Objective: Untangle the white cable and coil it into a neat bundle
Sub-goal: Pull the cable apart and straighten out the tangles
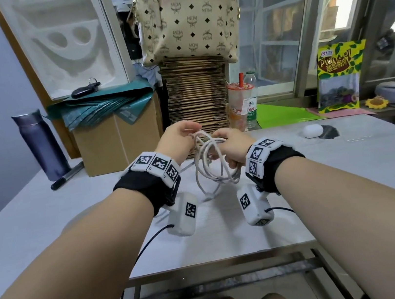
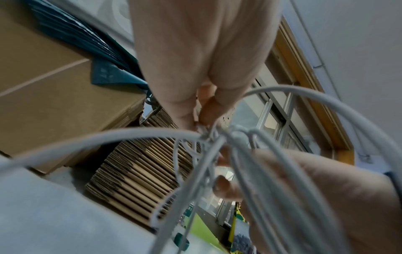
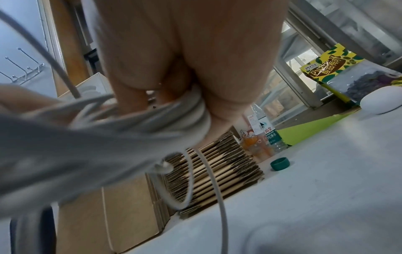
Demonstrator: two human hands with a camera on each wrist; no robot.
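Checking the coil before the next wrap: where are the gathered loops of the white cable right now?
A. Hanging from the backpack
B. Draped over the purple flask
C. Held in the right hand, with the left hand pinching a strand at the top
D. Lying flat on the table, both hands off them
C: the loops of the white cable hang from the right hand, while the left hand pinches a strand above.

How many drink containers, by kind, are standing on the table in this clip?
Metal flask: 1
Bubble tea cup: 1
Plastic water bottle: 1
Total: 3
The bottle's green cap lies loose on the table.
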